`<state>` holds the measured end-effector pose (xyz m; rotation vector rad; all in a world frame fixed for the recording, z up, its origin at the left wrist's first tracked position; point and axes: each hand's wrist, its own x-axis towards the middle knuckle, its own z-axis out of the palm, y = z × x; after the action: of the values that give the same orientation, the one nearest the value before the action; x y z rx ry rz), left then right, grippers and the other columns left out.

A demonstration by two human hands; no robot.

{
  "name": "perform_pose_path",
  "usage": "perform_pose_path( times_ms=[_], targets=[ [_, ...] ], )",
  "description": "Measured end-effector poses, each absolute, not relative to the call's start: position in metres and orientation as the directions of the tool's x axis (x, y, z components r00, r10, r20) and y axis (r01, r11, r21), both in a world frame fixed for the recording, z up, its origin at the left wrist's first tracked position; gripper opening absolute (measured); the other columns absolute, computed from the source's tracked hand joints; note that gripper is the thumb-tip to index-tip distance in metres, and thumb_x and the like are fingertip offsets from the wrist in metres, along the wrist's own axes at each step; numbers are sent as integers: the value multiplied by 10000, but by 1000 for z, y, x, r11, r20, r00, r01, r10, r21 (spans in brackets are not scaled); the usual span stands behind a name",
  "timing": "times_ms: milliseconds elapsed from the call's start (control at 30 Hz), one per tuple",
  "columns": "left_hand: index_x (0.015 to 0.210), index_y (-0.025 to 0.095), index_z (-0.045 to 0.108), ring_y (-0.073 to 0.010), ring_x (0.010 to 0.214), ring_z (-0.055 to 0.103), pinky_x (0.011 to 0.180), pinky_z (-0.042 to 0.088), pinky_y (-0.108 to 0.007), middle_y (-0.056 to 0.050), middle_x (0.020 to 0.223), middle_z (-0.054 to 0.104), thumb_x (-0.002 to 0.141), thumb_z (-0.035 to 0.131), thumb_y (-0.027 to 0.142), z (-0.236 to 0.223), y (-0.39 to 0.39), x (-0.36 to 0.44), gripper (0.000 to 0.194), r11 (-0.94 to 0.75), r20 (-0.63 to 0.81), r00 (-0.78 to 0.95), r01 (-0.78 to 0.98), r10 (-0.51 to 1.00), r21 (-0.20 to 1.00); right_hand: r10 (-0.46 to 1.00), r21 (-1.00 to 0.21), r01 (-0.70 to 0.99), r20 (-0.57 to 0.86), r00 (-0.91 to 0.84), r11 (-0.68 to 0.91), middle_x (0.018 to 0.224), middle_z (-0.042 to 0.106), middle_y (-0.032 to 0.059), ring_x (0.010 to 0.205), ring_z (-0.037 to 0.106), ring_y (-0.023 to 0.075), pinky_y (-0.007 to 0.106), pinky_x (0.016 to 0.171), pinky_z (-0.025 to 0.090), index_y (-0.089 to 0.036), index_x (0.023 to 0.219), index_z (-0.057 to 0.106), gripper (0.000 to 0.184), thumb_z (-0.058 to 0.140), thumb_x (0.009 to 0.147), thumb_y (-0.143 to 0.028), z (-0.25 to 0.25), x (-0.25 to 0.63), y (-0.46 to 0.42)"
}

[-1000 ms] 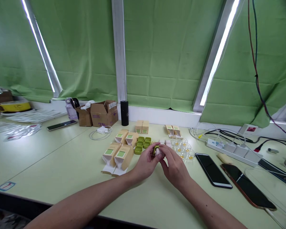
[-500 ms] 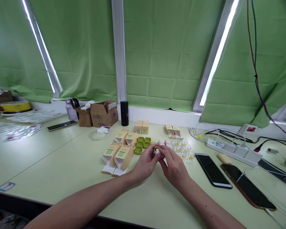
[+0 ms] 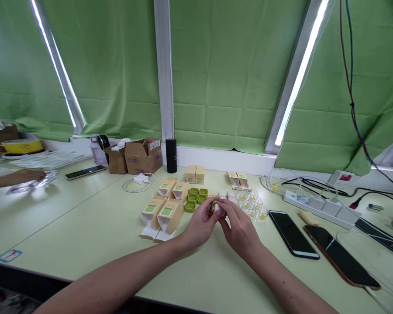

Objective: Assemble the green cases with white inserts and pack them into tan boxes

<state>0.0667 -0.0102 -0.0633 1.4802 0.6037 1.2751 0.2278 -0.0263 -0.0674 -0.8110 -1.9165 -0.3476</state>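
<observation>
Close together over the table, my left hand (image 3: 201,222) and my right hand (image 3: 239,222) are both closed around a small green case (image 3: 213,204) with a whitish piece at it. Fingers cover most of it. Left of my hands sit several small square green cases (image 3: 190,206) in rows. To the right are several clear cups (image 3: 256,205) with gold-coloured centres, and pale pink blocks (image 3: 231,196) lie just behind my right hand. Kraft-paper boxes (image 3: 170,213) with green labels lie beyond my left wrist, some with white flaps folded out.
More kraft boxes (image 3: 195,173) and opened ones (image 3: 238,180) stand farther back. Phones (image 3: 293,233) and a power strip (image 3: 321,209) with cables lie right. A black cylinder (image 3: 171,155) and cardboard boxes (image 3: 144,155) line the wall. Another person's hand (image 3: 29,175) reaches in far left.
Another person's arm has come in from the left edge, its hand on the clear plastic bags. My own hands have hardly moved and still hold the green case.
</observation>
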Motion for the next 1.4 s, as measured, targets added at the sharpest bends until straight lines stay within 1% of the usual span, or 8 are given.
perform_pose_path(
  times_ms=[167, 433, 567, 767, 1033, 1167, 1300, 1400],
  targets=[
    [1379, 155, 600, -268, 1062, 717, 954, 587, -419, -146, 1166, 752, 885, 778, 544, -60, -7, 64, 654, -285, 364, 327, -265, 872, 921, 482, -236, 618, 835, -266, 750, 1339, 683, 172, 1181, 702, 299, 480, 943, 641, -240, 1526, 411, 539, 533, 1011, -139, -71, 229, -27],
    [1454, 113, 556, -234, 902, 740, 771, 596, -353, -160, 1119, 754, 913, 655, 690, -48, -11, 56, 797, -258, 310, 371, -182, 875, 949, 646, -485, 549, 751, -137, 681, 1163, 697, 115, 849, 689, 218, 397, 753, 629, -246, 1349, 481, 362, 562, 998, -213, -69, 230, -29],
    [1432, 139, 557, -190, 750, 728, 616, 521, -289, -152, 1116, 743, 985, 545, 668, -44, -13, 50, 693, -271, 289, 331, -101, 898, 957, 725, -631, 452, 687, -52, 630, 1194, 706, 120, 906, 708, 229, 391, 770, 614, -248, 1317, 484, 347, 600, 992, -289, -68, 232, -28],
    [1302, 182, 576, -155, 761, 681, 665, 515, -292, -154, 1239, 727, 1023, 558, 514, -48, -4, 45, 434, -419, 416, 210, -35, 885, 907, 850, -843, 120, 527, -16, 525, 1073, 744, 86, 884, 704, 214, 368, 784, 583, -252, 1275, 505, 391, 644, 990, -480, -65, 231, -23],
    [970, 207, 627, -211, 957, 673, 798, 538, -335, -86, 1039, 721, 1061, 452, 289, -49, -4, 40, 214, -634, 603, 195, 250, 773, 732, 972, -930, -290, 236, -5, 225, 743, 707, 16, 654, 644, 177, 348, 665, 542, -192, 1147, 631, 579, 838, 799, -606, -60, 234, -17],
    [1135, 206, 626, -266, 1146, 607, 960, 532, -425, -117, 1155, 676, 1015, 532, 222, -48, -4, 38, 153, -756, 726, 241, 344, 644, 557, 985, -904, -412, 158, -62, 119, 763, 715, 36, 630, 648, 170, 322, 614, 525, -175, 1043, 677, 572, 894, 729, -600, -57, 234, -16],
    [1425, 219, 512, -329, 1335, 467, 1119, 447, -553, -158, 1387, 593, 955, 594, 137, -47, -8, 38, 484, -849, 771, 399, 410, 496, 334, 982, -897, -435, 144, -122, 78, 790, 727, 57, 622, 641, 154, 296, 591, 509, -166, 931, 698, 514, 868, 758, -619, -57, 233, -16],
    [1505, 243, 473, -346, 1366, 435, 1129, 442, -584, -165, 1451, 544, 949, 601, 123, -49, -10, 39, 583, -856, 731, 484, 439, 481, 273, 975, -899, -434, 144, -171, 57, 802, 739, 67, 626, 641, 143, 281, 600, 504, -159, 902, 704, 505, 843, 787, -632, -57, 233, -18]
  ],
)
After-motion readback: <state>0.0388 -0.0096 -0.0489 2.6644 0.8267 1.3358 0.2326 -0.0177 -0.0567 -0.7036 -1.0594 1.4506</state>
